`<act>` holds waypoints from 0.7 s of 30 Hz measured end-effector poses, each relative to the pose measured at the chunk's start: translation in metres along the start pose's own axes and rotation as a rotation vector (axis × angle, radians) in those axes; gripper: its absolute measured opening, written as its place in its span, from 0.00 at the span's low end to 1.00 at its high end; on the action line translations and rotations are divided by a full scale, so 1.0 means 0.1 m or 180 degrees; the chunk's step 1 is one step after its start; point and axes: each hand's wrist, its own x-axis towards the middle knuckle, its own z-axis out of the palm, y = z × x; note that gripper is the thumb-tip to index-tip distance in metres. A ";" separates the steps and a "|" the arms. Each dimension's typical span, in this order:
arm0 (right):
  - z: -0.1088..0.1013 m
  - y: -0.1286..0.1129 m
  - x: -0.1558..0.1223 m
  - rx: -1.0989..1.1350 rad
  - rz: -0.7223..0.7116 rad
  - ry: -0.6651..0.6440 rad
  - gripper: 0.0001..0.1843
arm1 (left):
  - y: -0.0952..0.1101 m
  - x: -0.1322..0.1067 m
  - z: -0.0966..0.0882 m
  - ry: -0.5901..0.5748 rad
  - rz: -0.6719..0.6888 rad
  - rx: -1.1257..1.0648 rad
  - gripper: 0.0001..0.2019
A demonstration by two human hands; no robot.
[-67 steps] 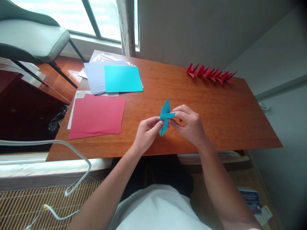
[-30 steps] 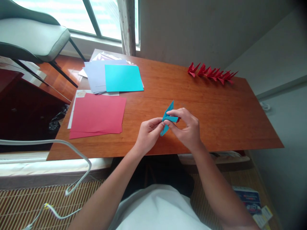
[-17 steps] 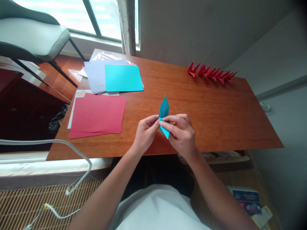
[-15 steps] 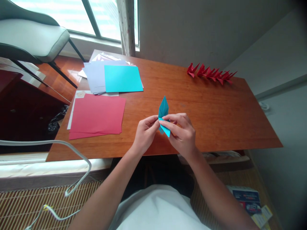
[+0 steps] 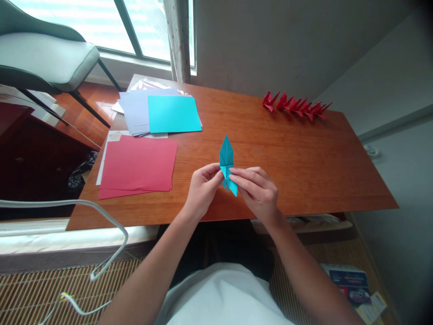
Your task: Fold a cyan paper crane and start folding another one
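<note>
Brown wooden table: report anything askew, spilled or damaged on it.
Loose stacking at left: rectangular red paper sheets are misaligned, and pale lavender paper sheets fan unevenly beneath a turquoise paper sheet. No spill or damage stands out.

The folded paper [image 5: 227, 152] is turquoise, the paper birds [image 5: 297, 107] red, the counter [image 5: 311, 162] grainy brown, the mat [image 5: 25, 291] tan-striped, the shirt [image 5: 221, 295] white.

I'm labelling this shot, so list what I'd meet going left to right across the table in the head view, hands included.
Red sheets → left hand → folded blue paper → right hand → row of red folded paper figures.
</note>
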 end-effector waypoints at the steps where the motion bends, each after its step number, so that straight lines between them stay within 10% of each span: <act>1: -0.01 0.00 0.01 -0.0024 0.0000 0.0017 0.23 | 0.00 0.00 0.00 0.0008 0.0009 0.0034 0.14; 7: 0.04 -0.08 0.12 -0.0013 -0.0069 0.0159 0.20 | 0.00 0.01 0.00 0.0007 0.0074 0.0097 0.13; 12: 0.04 -0.06 0.25 0.0228 0.0921 0.0376 0.08 | 0.01 0.02 -0.01 -0.0151 -0.0106 0.0039 0.15; 21: -0.13 0.02 0.44 0.0572 0.0984 -0.0423 0.09 | 0.02 0.04 0.03 -0.0002 -0.0005 0.0094 0.11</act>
